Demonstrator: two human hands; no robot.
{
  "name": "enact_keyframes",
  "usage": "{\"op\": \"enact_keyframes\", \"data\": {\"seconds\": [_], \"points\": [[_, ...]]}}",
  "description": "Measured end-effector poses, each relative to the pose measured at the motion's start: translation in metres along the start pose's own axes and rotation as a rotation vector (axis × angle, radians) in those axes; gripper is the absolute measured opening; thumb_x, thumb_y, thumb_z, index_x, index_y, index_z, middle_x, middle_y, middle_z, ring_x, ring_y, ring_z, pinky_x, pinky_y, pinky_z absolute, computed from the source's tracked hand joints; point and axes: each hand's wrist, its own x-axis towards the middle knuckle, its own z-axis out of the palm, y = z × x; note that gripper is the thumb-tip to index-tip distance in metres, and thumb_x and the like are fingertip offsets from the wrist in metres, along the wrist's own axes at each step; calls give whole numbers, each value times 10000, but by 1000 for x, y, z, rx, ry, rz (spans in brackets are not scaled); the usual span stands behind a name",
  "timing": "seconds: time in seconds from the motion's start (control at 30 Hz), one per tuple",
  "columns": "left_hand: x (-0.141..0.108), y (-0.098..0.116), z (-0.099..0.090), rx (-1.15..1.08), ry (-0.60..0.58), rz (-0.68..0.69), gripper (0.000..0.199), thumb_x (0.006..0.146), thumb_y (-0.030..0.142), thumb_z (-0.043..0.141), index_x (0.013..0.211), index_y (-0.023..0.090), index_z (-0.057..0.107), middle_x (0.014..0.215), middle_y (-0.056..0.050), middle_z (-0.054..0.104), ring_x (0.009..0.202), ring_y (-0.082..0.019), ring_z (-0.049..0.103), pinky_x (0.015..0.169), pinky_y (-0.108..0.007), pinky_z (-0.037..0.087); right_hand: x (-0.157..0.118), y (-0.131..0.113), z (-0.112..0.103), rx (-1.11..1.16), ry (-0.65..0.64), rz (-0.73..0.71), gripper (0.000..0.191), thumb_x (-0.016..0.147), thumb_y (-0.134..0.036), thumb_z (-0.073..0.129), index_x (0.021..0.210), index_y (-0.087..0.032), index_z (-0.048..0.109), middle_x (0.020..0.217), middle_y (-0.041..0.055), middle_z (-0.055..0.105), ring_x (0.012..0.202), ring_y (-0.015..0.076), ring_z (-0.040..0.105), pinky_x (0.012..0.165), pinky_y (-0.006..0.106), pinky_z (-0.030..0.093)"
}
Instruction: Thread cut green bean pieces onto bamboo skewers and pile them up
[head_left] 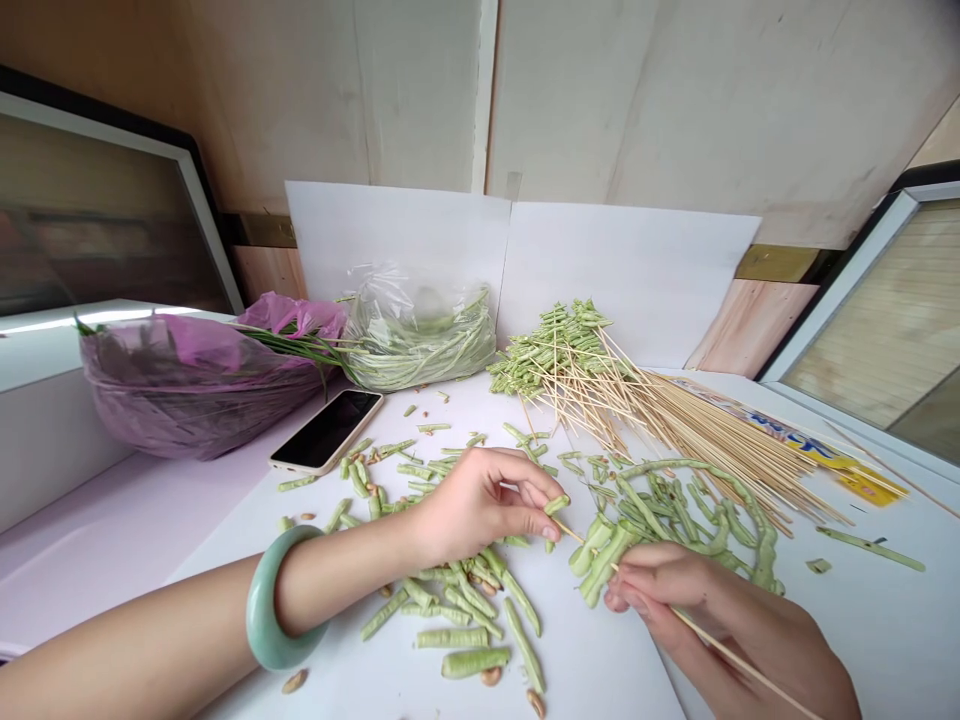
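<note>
My left hand (487, 505), below a pale green bangle (281, 600), pinches a short green bean piece (556, 505) at the tip of a thin wooden skewer (724, 650). The skewer lies in the closed fingers of my right hand (697, 610). Two bean pieces (606, 560) are threaded crosswise on it, just in front of my right fingertips. Cut bean pieces (454, 637) and a few brown seeds lie under and around my left hand. Longer bean pods (697, 510) are heaped behind my right hand.
Filled bean skewers (559, 340) are stacked at the back, beside many bare skewers (705, 430) on a yellow and blue wrapper (870, 485). A phone (328, 432), a purple bag (187, 385) and a clear bag of long beans (416, 340) stand at the left back.
</note>
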Motion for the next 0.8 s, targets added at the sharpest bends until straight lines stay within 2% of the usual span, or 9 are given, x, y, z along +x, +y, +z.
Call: {"op": "enact_keyframes", "data": {"seconds": [0.1,0.17,0.23,0.3,0.4,0.6,0.8], "points": [[2,4,-2,-116,-17,-50,288,564,179,858,808,113,720,689,-1,664,632,-111,625,639,-238,523,2,-1,-1,98,52,57,165,892,-188,552,743,-240,601,716,-15,675,681,150,675,608,161,548],[3,6,-2,-207,-21,-90,331,555,217,869,827,104,718,675,-9,684,587,-111,627,616,-248,525,2,-1,-1,186,92,129,142,908,-205,555,786,-243,614,690,-4,667,672,168,675,601,196,563],[4,7,-2,-261,-22,-120,335,548,236,874,808,95,716,649,-14,691,549,-108,623,587,-247,522,2,1,0,316,123,189,100,908,-221,579,813,-252,585,687,-10,663,620,174,668,568,229,570],[4,7,-2,-274,-30,-134,302,553,228,872,769,91,712,622,-13,689,534,-105,622,571,-238,519,1,3,2,438,129,230,150,900,-242,606,777,-252,520,686,-20,657,573,174,657,541,252,568],[3,6,-4,-243,-52,-123,249,567,176,860,752,98,713,650,-12,700,576,-103,645,604,-223,526,-1,5,4,490,116,255,259,897,-279,618,712,-237,442,675,-10,646,559,183,654,521,261,560],[-1,5,0,-98,-110,-76,256,611,102,815,847,121,717,702,-8,701,661,-119,660,700,-251,534,-4,3,12,505,92,240,245,909,-210,600,732,-234,433,682,-4,653,594,162,648,548,238,547],[-7,7,8,22,-131,-67,270,628,102,793,885,126,713,667,6,675,646,-129,647,747,-286,519,-6,2,21,488,60,251,266,898,-239,598,706,-235,415,649,3,646,566,167,642,523,242,534]]}}
